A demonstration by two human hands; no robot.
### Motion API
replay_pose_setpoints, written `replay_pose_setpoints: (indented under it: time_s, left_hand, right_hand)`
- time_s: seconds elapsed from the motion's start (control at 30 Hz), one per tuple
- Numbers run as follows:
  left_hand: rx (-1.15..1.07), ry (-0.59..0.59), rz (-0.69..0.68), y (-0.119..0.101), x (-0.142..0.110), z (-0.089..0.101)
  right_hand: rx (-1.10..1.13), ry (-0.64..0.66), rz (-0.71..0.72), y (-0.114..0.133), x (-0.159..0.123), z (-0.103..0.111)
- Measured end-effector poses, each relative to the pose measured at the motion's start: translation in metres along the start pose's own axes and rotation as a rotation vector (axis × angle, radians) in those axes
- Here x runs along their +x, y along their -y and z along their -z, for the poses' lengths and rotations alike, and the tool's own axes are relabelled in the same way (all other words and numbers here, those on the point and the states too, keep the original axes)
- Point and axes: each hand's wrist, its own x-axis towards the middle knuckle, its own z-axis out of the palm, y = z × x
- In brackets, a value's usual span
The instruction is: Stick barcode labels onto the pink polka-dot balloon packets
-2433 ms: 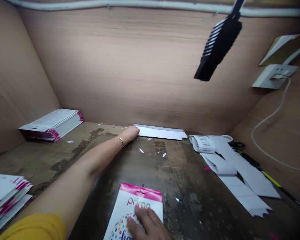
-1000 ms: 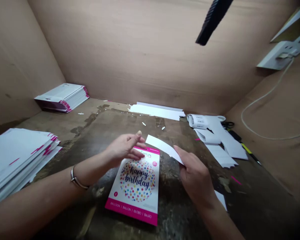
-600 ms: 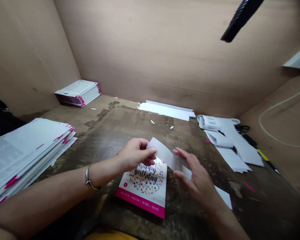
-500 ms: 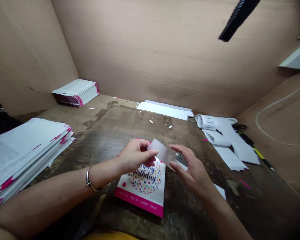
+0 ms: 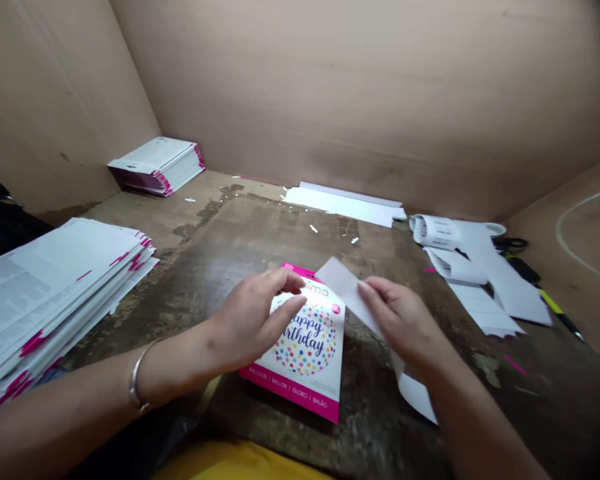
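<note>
My right hand (image 5: 400, 317) pinches a white paper strip (image 5: 343, 280) between thumb and fingers. One end of the strip points up to the left, and its tail (image 5: 417, 397) curls down under my right forearm. My left hand (image 5: 260, 313) hovers over the left side of a balloon packet (image 5: 305, 340), thumb and fingers apart, with nothing visible gripped. The packet lies flat on the table, white with pink bands, printed "Happy Birthday" among coloured dots. My left hand hides part of its left side.
Stacks of similar packets lie at the left (image 5: 60, 280) and back left (image 5: 155, 163). White paper strips (image 5: 345, 203) rest along the back wall. To the right are a curled label roll (image 5: 440, 231), black scissors (image 5: 513, 247) and a yellow-black pen-like tool (image 5: 560, 312).
The paper strip has passed from my left fingers to my right hand, which has closed on it. My left thumb and fingers have parted. The view has shifted slightly.
</note>
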Motion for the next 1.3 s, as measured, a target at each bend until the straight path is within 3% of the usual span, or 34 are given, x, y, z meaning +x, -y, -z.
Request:
replay_pose_setpoints:
  time_s: [0.07, 0.2, 0.33, 0.43, 0.53, 0.63, 0.73, 0.93, 1.1, 1.3]
  left_hand:
    - [0.203, 0.040, -0.128, 0.006, -0.018, 0.004]
    - [0.274, 0.190, -0.260, 0.014, -0.040, 0.004]
    - [0.139, 0.032, -0.056, 0.014, -0.038, 0.004]
    - [0.084, 0.011, -0.003, 0.013, -0.032, 0.005]
    - [0.162, 0.067, -0.138, 0.013, -0.032, 0.001]
    - [0.414, 0.127, -0.352, 0.014, -0.040, -0.006]
    - [0.612, 0.148, -0.452, 0.013, -0.051, -0.012]
    - [0.632, 0.048, -0.538, 0.007, -0.063, -0.013]
    - [0.653, -0.009, -0.525, 0.008, -0.061, -0.014]
    - [0.696, 0.033, -0.491, 0.016, -0.062, -0.019]
  right_hand:
    - [-0.086, -0.049, -0.006, -0.004, 0.001, 0.008]
    - [0.037, 0.094, -0.006, -0.007, 0.000, 0.002]
    - [0.180, 0.151, -0.047, -0.004, -0.005, -0.019]
    - [0.229, 0.163, -0.087, -0.004, -0.007, -0.026]
    - [0.194, 0.157, -0.113, -0.005, -0.007, -0.024]
    - [0.092, 0.123, -0.093, -0.003, -0.004, -0.018]
    - [0.033, 0.047, -0.058, 0.001, -0.003, -0.017]
    - [-0.092, 0.270, -0.021, 0.003, -0.004, -0.041]
    - [-0.220, 0.254, 0.009, 0.005, 0.001, -0.054]
    - [-0.295, 0.265, 0.011, 0.008, 0.006, -0.059]
